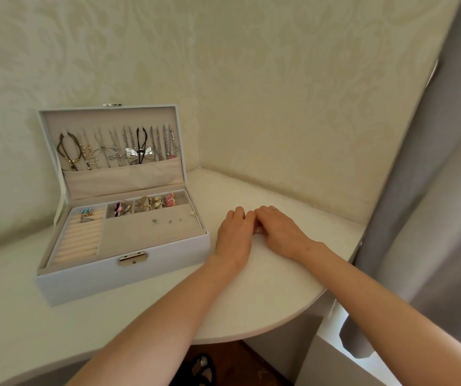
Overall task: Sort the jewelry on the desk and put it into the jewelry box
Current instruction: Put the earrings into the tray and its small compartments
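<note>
The white jewelry box (90,285) stands open on the left of the desk. Several necklaces (117,147) hang inside its raised lid. Its tray holds rings (87,214) in the roll section, colourful pieces (145,206) in the back compartments and small earrings (165,220) in the large compartment. To the right of the box, my left hand (234,232) and my right hand (276,229) rest knuckles-up on the desk with curled fingers that meet. What lies under the fingers is hidden. A ring sits on my right hand.
The white desk (251,296) has a rounded front edge and meets cream patterned walls at the back. A grey curtain (424,190) hangs along the right side. Dark floor and a sandal (201,369) show below the desk edge.
</note>
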The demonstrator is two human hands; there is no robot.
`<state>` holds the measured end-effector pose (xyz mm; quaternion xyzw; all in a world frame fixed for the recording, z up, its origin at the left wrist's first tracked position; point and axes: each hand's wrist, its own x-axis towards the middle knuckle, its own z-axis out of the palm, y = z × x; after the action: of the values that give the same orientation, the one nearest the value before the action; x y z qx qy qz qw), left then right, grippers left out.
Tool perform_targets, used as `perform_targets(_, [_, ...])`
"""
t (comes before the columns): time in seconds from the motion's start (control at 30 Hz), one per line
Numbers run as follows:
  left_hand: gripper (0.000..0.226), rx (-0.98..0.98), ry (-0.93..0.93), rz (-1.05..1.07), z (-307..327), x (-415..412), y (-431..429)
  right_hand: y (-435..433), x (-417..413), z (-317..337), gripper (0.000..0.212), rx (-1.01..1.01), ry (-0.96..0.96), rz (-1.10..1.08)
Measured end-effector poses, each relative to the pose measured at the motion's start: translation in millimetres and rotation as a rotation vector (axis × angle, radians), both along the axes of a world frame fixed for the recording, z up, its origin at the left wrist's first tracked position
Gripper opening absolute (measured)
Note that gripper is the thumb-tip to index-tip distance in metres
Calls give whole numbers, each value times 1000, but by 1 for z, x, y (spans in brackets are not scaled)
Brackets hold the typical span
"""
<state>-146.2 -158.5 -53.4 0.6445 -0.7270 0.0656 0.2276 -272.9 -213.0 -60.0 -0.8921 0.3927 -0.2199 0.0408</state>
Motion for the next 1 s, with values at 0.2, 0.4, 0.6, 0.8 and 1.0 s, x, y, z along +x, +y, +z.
perform_targets(0.2, [40, -12, -139, 8, 1, 0, 2, 8, -1, 3, 11, -1, 20, 8])
perform_targets(0.4, [48, 8, -181, -28, 0, 2, 9, 16, -2, 5, 21, 9, 3, 37])
perform_targets(0.6, [21, 34, -156, -10, 12, 2, 16, 18, -3, 13, 21, 116, -38, 26])
perform_targets(0.8, [27, -25, -185, 24, 29, 6, 12, 11, 2, 23, 21, 175, -118, -13])
perform_targets(1.0, [15, -98, -74, 48, 63, 38, 25, 12, 24, 49, 36, 262, -294, -7])
